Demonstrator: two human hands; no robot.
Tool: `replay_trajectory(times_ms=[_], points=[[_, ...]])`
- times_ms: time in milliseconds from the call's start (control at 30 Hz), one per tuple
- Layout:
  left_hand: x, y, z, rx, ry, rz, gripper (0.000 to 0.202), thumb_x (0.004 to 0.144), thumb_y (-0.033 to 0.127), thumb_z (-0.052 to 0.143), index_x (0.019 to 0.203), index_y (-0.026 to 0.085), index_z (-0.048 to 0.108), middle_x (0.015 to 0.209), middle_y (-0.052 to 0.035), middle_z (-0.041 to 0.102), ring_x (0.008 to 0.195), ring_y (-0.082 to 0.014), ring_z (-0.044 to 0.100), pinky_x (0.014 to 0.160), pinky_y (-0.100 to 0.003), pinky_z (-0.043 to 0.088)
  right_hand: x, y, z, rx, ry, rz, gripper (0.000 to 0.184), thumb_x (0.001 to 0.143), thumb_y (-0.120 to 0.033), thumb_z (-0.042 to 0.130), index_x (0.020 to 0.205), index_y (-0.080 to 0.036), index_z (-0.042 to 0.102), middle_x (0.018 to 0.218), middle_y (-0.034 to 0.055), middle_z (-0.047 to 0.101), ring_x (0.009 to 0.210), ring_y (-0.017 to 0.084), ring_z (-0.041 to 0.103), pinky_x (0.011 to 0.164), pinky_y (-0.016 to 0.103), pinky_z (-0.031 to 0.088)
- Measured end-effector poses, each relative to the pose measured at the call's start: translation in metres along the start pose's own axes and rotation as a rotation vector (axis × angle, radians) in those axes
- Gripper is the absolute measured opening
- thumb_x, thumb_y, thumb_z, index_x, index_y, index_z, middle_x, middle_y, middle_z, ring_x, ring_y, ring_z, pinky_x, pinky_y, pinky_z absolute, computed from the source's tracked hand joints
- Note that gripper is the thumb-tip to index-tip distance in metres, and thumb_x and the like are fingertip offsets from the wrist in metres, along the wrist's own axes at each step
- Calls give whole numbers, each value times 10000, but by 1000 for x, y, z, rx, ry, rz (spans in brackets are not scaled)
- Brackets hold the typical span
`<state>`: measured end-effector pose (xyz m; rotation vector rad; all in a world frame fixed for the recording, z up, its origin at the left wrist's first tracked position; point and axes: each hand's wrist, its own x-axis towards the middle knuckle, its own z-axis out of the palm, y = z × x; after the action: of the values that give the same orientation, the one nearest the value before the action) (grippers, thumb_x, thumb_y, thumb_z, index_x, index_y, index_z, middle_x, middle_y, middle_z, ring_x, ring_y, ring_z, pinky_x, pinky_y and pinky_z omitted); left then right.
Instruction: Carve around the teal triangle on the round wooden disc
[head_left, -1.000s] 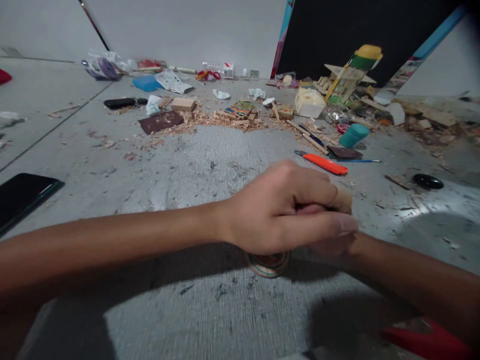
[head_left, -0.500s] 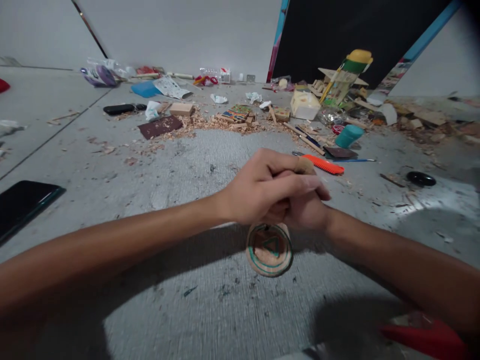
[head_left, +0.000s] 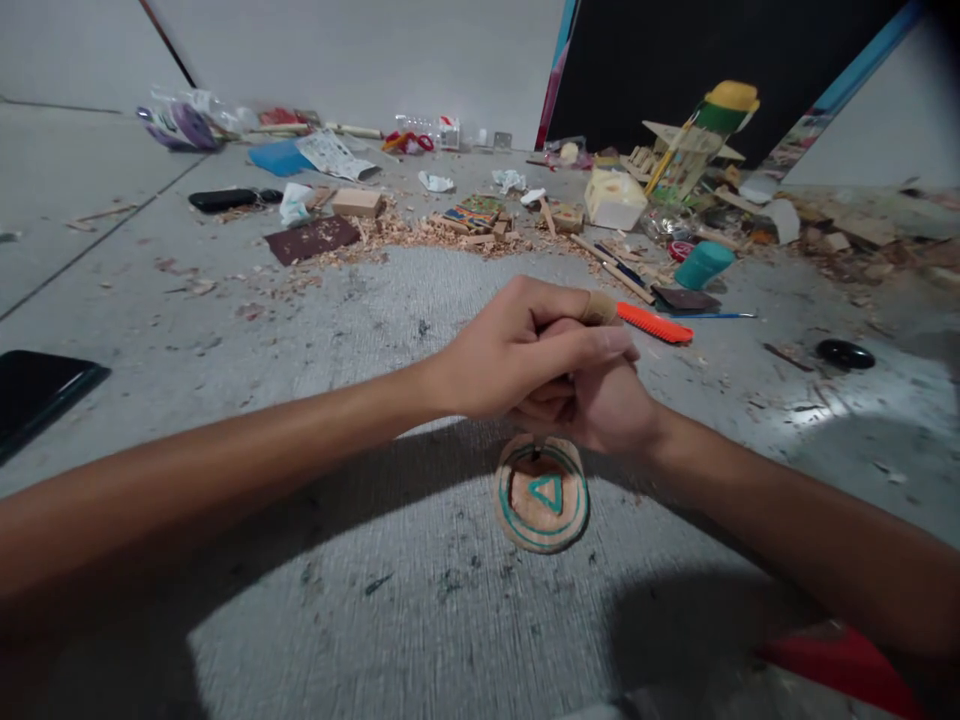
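My left hand (head_left: 502, 350) is wrapped over my right hand (head_left: 611, 400), and the two are clasped together above the floor. A tan bandage (head_left: 600, 308) circles one finger of my left hand. The fingers of my right hand curl in under the left one and are partly hidden. No tool shows between the palms. Just below the hands lies a round wooden disc (head_left: 517, 525) with green rings, a carved recess and a green triangle. An orange-handled tool (head_left: 654, 323) lies close beyond the fingertips.
Wood shavings (head_left: 420, 237), a wooden block (head_left: 358, 203) and brown sandpaper (head_left: 313, 240) are spread ahead. Farther right stand a teal cap (head_left: 703, 265) and a yellow-lidded bottle (head_left: 720, 115). A phone (head_left: 45, 395) lies left, a black oval object (head_left: 845, 353) right.
The clasped hands have shifted slightly up and left, showing more of the wooden disc's top edge. The disc stays on the floor, and the view has tilted a little.
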<state>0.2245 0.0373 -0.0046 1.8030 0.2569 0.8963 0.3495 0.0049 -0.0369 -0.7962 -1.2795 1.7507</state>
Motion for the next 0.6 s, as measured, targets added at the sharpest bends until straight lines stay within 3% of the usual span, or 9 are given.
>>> replay_trajectory(times_ms=[167,233,433,600], points=[[-1,20,-4,53,-237,-101,305,1018,356,558,1003,117,746,1023,-90,779,965,-232,729,825,-295,580,-18,-5,1,-139,-107,-134,514,966,-468,515,575,-233,279,557,-55,217,490,95,166,451,274,172],[-2,30,-1,105,-234,-91,298,1034,346,535,1009,127,735,1023,-80,777,963,-228,725,826,-299,584,-24,-10,-1,-209,-136,-176,474,988,-449,476,601,-236,302,591,-41,254,522,113,195,464,287,183],[-3,43,7,208,-197,5,255,1040,294,522,951,147,711,1049,-59,751,991,-199,704,885,-282,569,-35,-28,-3,-359,-113,-235,307,861,-332,671,665,-240,454,665,-12,394,606,143,334,488,287,257],[-3,35,8,180,-183,-19,273,1043,277,504,953,111,700,1016,-83,749,973,-198,705,868,-282,564,-33,-22,1,-324,-98,-219,395,934,-450,538,659,-252,335,650,-19,283,562,143,275,442,283,244]])
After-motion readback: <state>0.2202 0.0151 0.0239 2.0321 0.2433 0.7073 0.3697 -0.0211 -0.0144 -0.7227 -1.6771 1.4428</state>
